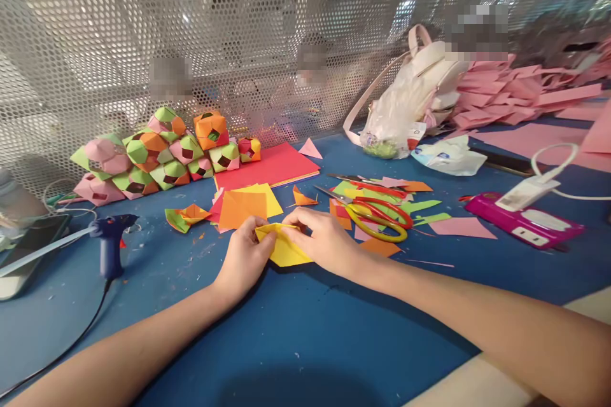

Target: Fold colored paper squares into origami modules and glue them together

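Note:
Between my two hands is a yellow piece of folded paper [289, 253], held just above the blue table. My left hand [247, 254] pinches its left corner with thumb and fingers. On the other side, my right hand [322, 238] grips the upper right part, its fingertips partly hidden behind the sheet. Just beyond lie orange paper squares [242, 206] over yellow and pink ones. A small folded orange piece [304, 196] sits past my right hand. Two pairs of scissors, one with yellow handles [377, 229] and one with red handles [389, 206], rest to the right among paper scraps.
A blue glue gun [111, 245] stands at left with its cord. Folded paper balls [146, 151] are stacked against the perforated metal screen [267, 25]. A red paper stack [267, 166], white backpack [429, 76], purple power strip [525, 219] and pink paper heap [515, 95] lie around.

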`<state>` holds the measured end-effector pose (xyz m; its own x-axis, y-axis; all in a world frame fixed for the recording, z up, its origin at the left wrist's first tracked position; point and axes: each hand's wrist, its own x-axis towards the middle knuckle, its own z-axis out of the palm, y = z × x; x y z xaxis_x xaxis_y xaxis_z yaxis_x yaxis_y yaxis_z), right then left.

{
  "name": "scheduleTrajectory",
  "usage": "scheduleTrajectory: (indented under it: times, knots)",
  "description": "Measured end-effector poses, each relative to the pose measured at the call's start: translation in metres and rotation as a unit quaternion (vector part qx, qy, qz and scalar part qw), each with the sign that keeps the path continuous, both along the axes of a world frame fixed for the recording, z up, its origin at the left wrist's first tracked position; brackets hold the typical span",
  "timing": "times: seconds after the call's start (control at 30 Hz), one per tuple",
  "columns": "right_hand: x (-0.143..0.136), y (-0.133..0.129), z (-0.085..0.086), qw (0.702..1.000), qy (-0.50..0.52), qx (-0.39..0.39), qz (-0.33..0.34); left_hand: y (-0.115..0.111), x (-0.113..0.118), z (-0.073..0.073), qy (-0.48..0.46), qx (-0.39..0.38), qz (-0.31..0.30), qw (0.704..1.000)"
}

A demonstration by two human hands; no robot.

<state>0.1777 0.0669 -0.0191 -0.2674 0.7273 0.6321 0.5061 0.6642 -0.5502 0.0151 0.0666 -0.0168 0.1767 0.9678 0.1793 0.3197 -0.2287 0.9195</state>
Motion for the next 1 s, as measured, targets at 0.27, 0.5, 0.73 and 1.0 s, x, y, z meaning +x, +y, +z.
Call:
scheduleTrajectory:
  times: [0.27,0.5,0.73,1.0]
  knots:
    - [0.005,0.001,0.004,0.999,0.002,0.004,0.034,-0.001,0.001,0.001,0.039,-0.001,-0.029,0.999]
    - [0.007,0.0,0.009,0.999,0.014,-0.009,0.043,-0.004,0.002,0.004,0.045,0.009,-0.036,0.998]
    - [0.005,-0.002,0.014,0.999,0.017,-0.036,0.029,-0.004,-0.001,0.002,0.051,0.019,-0.029,0.998]
    - [0.007,-0.003,0.016,0.999,0.003,0.006,0.052,-0.008,-0.001,0.006,0.038,0.041,-0.058,0.997]
